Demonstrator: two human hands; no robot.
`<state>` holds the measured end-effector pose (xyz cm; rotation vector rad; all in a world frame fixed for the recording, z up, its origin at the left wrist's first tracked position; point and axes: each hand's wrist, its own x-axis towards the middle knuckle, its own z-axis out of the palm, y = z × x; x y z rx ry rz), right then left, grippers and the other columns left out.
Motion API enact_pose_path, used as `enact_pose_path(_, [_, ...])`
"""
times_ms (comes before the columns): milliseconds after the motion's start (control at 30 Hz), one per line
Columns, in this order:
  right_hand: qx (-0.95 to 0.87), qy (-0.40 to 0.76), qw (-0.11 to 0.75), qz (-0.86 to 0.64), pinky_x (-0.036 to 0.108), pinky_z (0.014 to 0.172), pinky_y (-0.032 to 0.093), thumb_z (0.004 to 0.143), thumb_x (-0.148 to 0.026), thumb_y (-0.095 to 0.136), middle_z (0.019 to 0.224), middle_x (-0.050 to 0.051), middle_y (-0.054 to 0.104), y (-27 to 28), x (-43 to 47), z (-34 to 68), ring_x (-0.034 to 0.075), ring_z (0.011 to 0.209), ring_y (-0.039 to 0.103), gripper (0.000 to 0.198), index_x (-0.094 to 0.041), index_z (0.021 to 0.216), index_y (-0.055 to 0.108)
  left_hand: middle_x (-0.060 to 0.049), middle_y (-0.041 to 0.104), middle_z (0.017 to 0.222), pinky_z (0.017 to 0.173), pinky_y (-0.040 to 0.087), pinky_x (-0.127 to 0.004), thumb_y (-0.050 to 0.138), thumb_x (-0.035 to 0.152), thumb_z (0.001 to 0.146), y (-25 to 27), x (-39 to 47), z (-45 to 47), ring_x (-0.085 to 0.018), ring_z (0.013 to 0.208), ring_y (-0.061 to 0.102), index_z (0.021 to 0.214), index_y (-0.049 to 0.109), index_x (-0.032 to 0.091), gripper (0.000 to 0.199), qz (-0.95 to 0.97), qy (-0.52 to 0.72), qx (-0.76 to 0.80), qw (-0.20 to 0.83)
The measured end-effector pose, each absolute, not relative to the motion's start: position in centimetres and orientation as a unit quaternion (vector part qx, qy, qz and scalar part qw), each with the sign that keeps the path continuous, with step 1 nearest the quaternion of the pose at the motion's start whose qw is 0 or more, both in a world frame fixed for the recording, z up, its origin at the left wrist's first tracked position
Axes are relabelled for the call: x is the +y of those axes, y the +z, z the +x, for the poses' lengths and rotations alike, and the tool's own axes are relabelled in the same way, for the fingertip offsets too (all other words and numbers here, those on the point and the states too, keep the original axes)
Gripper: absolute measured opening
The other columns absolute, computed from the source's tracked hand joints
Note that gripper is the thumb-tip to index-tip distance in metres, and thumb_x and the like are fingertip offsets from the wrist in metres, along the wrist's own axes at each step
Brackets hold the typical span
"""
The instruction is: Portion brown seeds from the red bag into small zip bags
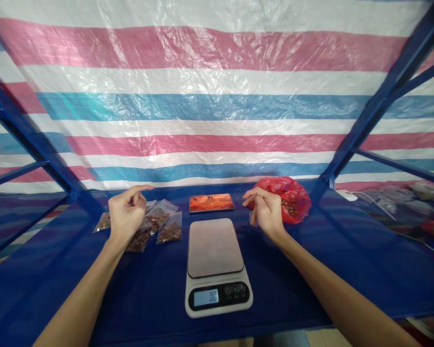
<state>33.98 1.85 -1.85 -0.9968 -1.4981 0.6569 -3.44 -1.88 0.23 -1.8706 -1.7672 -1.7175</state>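
Observation:
My left hand (127,212) hovers over several small clear zip bags (169,231) filled with brown dried pieces. Its index finger points right while the other fingers curl in, and nothing shows in them. On the other side, my right hand (265,209) is beside a red plastic bag (298,200) with brown pieces inside. Its fingers are bent together; a small pale, see-through bit shows below them, too unclear to name. Between the hands lies a white kitchen scale (217,250) with a bare plate. Its display reads 0.0.
A phone (211,203) with an orange screen lies behind the scale. The blue tabletop (148,299) is framed by blue metal posts (369,111) on both sides. A striped plastic sheet (210,111) hangs at the back. Clear bags (401,197) and a cable are at right.

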Motion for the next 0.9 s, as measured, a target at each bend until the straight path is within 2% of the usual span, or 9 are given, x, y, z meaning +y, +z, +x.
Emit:
enact_pose_path(167, [-0.623,0.240,0.612,-0.424,0.023,0.038,0.037,0.086,-0.017,0.044,0.044,-0.003,0.055,-1.9,1.8,34.0,0.013,0.033,0.050,0.026,-0.021,0.068,0.062,0.007,0.033,0.053,0.057,0.037,-0.027,0.047,0.013,0.065,0.3,-2.0,-4.2,-0.013,0.050,0.042,0.085,0.077,0.020,0.038,-0.599,-0.560,-0.571,0.026])
enact_pose_path(267, [-0.637,0.209,0.626,-0.398,0.026,0.057,0.053,0.093,-0.017,0.046,0.070,0.000,0.073,-1.9,2.1,33.7,0.015,0.053,0.066,0.024,-0.020,0.105,0.067,0.007,0.028,0.051,0.055,0.032,-0.027,0.046,0.017,0.065,0.3,-2.0,-4.4,-0.012,0.047,0.034,0.075,0.073,0.021,0.030,-0.610,-0.548,-0.571,0.043])
enact_pose_path(333, [-0.645,0.188,0.632,-0.387,0.027,0.062,0.055,0.093,-0.017,0.052,0.095,0.003,0.077,-2.0,2.4,33.4,0.015,0.062,0.069,0.039,-0.022,0.131,0.056,0.006,0.027,0.050,0.055,0.030,-0.027,0.046,0.019,0.063,0.4,-1.9,-4.4,-0.012,0.046,0.032,0.069,0.069,0.021,0.024,-0.620,-0.528,-0.578,0.054])
enact_pose_path(400, [-0.642,0.169,0.636,-0.394,0.025,0.057,0.051,0.090,-0.013,0.053,0.091,0.000,0.075,-2.2,2.5,33.4,0.013,0.058,0.065,0.050,-0.022,0.139,0.050,0.006,0.026,0.050,0.055,0.029,-0.027,0.045,0.020,0.058,0.4,-1.9,-4.3,-0.012,0.047,0.030,0.067,0.066,0.021,0.022,-0.625,-0.516,-0.583,0.052])
enact_pose_path(500, [-0.651,0.148,0.620,-0.412,0.025,0.058,0.049,0.086,-0.007,0.045,0.067,-0.006,0.067,-2.2,2.5,33.8,0.014,0.054,0.060,0.049,-0.021,0.131,0.058,0.007,0.026,0.052,0.055,0.028,-0.027,0.045,0.020,0.054,0.4,-1.8,-4.5,-0.012,0.049,0.029,0.070,0.064,0.022,0.025,-0.624,-0.509,-0.592,0.041])
enact_pose_path(600, [-0.647,0.205,0.603,-0.418,0.024,0.046,0.041,0.085,-0.012,0.043,0.064,-0.003,0.064,-1.9,2.3,34.2,0.013,0.046,0.057,0.033,-0.019,0.104,0.070,0.007,0.027,0.053,0.057,0.031,-0.027,0.047,0.019,0.056,0.6,-1.8,-5.0,-0.012,0.050,0.030,0.071,0.064,0.021,0.023,-0.614,-0.505,-0.604,0.060])
enact_pose_path(733, [-0.608,0.245,0.640,-0.401,0.025,0.039,0.025,0.081,-0.017,0.043,0.048,-0.005,0.045,-0.9,2.1,34.5,0.012,0.036,0.039,0.023,-0.021,0.065,0.059,0.005,0.044,0.065,0.063,0.040,-0.027,0.054,0.017,0.067,1.4,-2.0,-6.0,-0.012,0.054,0.043,0.099,0.073,0.019,0.037,-0.576,-0.507,-0.629,0.124])
enact_pose_path(800, [-0.609,0.212,0.659,-0.387,0.026,0.042,0.025,0.078,-0.016,0.044,0.045,-0.006,0.037,-0.3,2.1,34.5,0.012,0.038,0.035,0.022,-0.022,0.060,0.056,0.004,0.063,0.085,0.067,0.043,-0.026,0.058,0.017,0.075,1.8,-2.1,-6.9,-0.011,0.057,0.050,0.128,0.065,0.020,0.053,-0.546,-0.519,-0.642,0.144])
enact_pose_path(900, [-0.621,0.189,0.666,-0.369,0.026,0.046,0.031,0.079,-0.015,0.044,0.052,-0.004,0.046,0.4,2.6,34.8,0.012,0.044,0.042,0.020,-0.021,0.068,0.059,-0.001,0.076,0.114,0.066,0.042,-0.026,0.053,0.011,0.082,2.1,-2.1,-8.7,-0.010,0.056,0.050,0.150,0.045,0.022,0.070,-0.504,-0.531,-0.659,0.172])
